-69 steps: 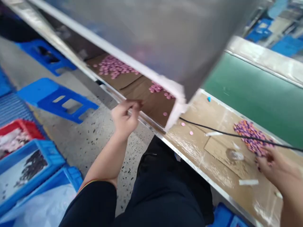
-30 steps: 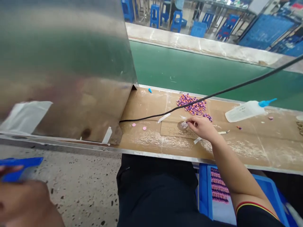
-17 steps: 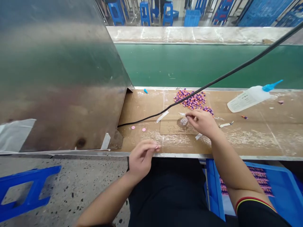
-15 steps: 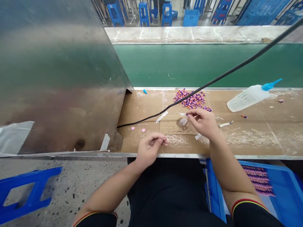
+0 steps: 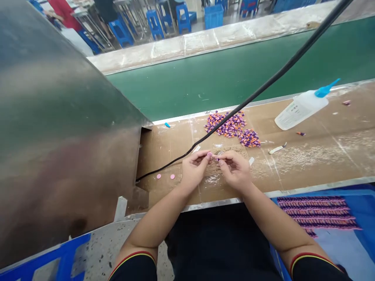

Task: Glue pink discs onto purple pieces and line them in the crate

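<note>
Between thumb and fingertips my left hand [image 5: 195, 168] pinches a small pink disc [image 5: 209, 154]. Close beside it, my right hand [image 5: 236, 168] is closed on a small purple piece [image 5: 217, 159], mostly covered by the fingertips. The two sets of fingertips nearly meet; whether the pieces touch I cannot tell. Just behind the hands lies a clear glue blob [image 5: 220, 153], partly hidden. Further back are a pile of small purple and orange pieces [image 5: 225, 124] and a smaller heap [image 5: 249, 138]. Two pink discs, one of them here [image 5: 172, 176], lie left of my left hand.
A black cable [image 5: 258, 93] slants across the cardboard-covered bench. At right stand a tilted glue bottle [image 5: 301, 109] and a white stick-like tool [image 5: 277, 148]. A metal cabinet [image 5: 73, 136] borders the left. Below right, a blue tray [image 5: 367, 222] holds rows of purple-pink pieces.
My hands have come together in front of me. My right hand has moved back from the glue blob toward my left. The view has tilted and shifted.
</note>
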The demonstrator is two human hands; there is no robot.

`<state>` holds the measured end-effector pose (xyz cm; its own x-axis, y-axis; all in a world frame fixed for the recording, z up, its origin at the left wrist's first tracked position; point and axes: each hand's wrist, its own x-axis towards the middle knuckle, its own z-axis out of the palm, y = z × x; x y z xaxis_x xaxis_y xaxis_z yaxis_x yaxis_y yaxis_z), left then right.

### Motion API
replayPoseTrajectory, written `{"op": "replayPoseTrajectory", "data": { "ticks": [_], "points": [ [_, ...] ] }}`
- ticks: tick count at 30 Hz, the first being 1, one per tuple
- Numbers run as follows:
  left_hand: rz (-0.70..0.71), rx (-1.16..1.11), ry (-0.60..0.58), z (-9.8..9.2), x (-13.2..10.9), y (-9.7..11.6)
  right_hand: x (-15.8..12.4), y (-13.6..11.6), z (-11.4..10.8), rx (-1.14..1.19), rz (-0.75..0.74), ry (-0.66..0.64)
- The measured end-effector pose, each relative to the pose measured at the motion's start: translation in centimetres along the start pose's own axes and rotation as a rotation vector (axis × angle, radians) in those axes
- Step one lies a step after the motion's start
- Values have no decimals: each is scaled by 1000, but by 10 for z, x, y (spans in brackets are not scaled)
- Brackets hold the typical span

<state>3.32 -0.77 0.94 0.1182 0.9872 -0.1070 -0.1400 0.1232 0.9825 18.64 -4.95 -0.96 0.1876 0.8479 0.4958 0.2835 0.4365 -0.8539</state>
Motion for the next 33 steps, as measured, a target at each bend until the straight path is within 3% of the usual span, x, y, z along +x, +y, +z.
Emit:
{"op": "replayPoseTrajectory", "data": {
  "ticks": [3, 11, 17, 21, 25, 33],
  "points": [
    [-4, 18, -2, -2, -1, -3, 2, -1, -1, -48, -28, -22],
    [-254, -97, -50, -5, 4, -12, 4, -3, 2, -145, -106, -89],
    [-348, -181, -92, -5, 3, -11, 2, 0, 1, -155, -79, -27],
    [-346, -291, -35, -4, 2, -12, 0, 2, 3, -189, -36, 38],
    [-320, -366, -23, 0, -1, -10, 0, 1, 8, -178, -87, 26],
    [-226, -330, -32, 1, -5, -13, 1, 4, 11, -195, -177, 49]
  ]
}}
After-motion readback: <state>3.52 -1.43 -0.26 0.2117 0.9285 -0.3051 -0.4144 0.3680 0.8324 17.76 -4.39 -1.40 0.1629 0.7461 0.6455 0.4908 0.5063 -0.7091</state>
